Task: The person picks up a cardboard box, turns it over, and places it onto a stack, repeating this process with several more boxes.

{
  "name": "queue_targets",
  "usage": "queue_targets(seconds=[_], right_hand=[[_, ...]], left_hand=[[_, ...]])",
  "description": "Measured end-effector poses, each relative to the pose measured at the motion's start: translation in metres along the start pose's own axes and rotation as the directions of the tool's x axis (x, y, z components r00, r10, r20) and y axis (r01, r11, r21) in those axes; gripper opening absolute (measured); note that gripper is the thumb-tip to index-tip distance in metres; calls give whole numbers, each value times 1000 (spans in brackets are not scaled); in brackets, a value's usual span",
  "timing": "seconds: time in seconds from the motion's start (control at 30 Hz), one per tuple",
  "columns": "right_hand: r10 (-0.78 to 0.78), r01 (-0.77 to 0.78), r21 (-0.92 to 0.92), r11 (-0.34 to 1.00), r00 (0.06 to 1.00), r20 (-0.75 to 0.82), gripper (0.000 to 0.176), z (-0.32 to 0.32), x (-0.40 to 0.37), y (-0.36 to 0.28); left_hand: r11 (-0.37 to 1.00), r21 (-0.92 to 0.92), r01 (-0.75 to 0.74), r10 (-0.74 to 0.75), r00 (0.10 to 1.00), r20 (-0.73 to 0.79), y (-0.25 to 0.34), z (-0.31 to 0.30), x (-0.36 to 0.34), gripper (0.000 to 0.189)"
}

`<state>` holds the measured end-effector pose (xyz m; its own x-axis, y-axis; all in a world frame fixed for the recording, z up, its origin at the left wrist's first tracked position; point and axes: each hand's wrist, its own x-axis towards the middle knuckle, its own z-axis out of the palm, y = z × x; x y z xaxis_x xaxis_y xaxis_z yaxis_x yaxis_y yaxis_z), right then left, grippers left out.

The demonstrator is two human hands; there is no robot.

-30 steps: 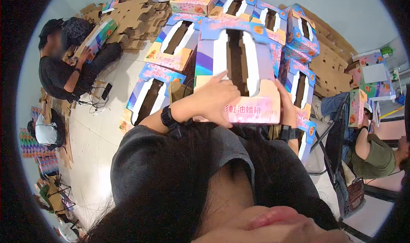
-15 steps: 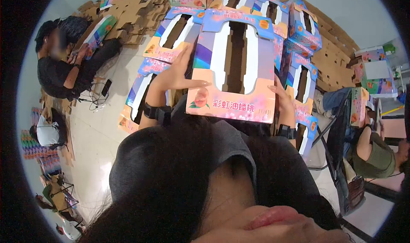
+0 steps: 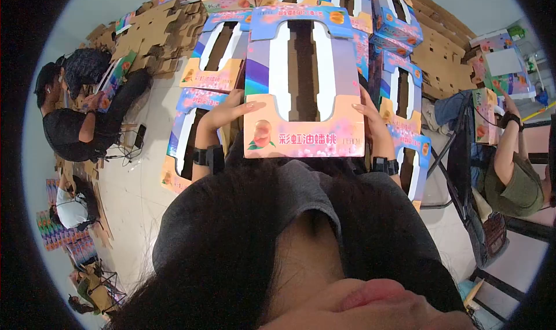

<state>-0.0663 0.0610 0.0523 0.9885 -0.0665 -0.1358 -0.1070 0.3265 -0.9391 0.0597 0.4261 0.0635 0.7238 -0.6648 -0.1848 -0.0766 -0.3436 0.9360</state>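
Observation:
A printed cardboard fruit box [image 3: 346,69] with a peach picture and Chinese lettering is in front of my body. Its top has a long slot with white edges, and the inside looks dark. On the box's left side is my left hand [image 3: 227,114], its thumb lying over the top edge and its other fingers partly hidden. My right hand [image 3: 373,117] grips the opposite side the same way, thumb near the front right corner. Both wrists wear dark bands.
Similar boxes stand around, including one at left [image 3: 200,78], one at right [image 3: 412,98] and several behind. Flattened cardboard [image 3: 168,31] lies at the back left. Co-workers sit at left [image 3: 69,118] and right [image 3: 512,179], near a black folding chair [image 3: 463,197].
The box and both hands have shifted slightly left and up in view as the camera turned. My left hand's fingers, spread outward before, now lie closer against the box's side.

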Motion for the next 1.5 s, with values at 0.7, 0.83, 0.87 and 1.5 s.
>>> queue_targets(seconds=[0.7, 0.83, 0.87, 1.5], right_hand=[[-37, 38, -52, 998, 999, 26, 98, -9, -4, -3], [-162, 162, 7, 987, 986, 48, 97, -23, 6, -19], [-233, 233, -4, 973, 972, 15, 96, -25, 12, -16], [-639, 712, -105, 694, 543, -544, 92, -55, -3, -84]], left_hand=[[788, -603, -125, -86, 947, -309, 81, 43, -12, 61], [798, -559, -223, 17, 937, -350, 85, 39, -10, 71], [791, -562, -243, 36, 935, -353, 90, 39, -10, 74], [819, -395, -417, 372, 909, -189, 106, 32, -3, 118]])
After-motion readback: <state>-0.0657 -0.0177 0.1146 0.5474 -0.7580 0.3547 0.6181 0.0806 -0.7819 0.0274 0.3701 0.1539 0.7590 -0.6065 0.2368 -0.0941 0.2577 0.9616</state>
